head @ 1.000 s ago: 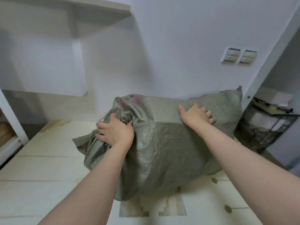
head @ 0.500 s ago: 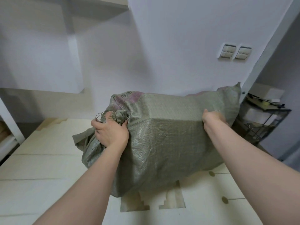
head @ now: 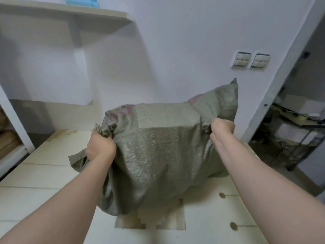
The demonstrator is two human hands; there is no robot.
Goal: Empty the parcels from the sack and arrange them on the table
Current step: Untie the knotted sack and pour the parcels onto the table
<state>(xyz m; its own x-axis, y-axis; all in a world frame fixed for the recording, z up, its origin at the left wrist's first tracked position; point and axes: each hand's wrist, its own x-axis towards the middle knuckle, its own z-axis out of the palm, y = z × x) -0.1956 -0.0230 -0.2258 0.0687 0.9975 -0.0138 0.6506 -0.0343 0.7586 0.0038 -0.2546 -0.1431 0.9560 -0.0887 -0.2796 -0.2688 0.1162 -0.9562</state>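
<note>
Grey-green woven sack point(head: 158, 155) sits on the cream panelled table point(head: 44, 173), toward its far edge. Left hand point(head: 101, 148) clenches the bunched neck, right hand point(head: 222, 127) grips fabric near the sack's right corner. White wall shelf point(head: 70, 13) overhangs the far-left corner; black wire rack point(head: 290, 138) stands beyond the right edge.

The right hand point(head: 222, 127) no longer lies flat on top of the sack point(head: 163, 155). It has slid to the sack's right end and now grips a bunch of cloth there, fingers curled in. The cloth across the top is pulled tighter over a boxy shape, and the sack's far right corner stands up higher, near the back edge of the table point(head: 44, 173).
</note>
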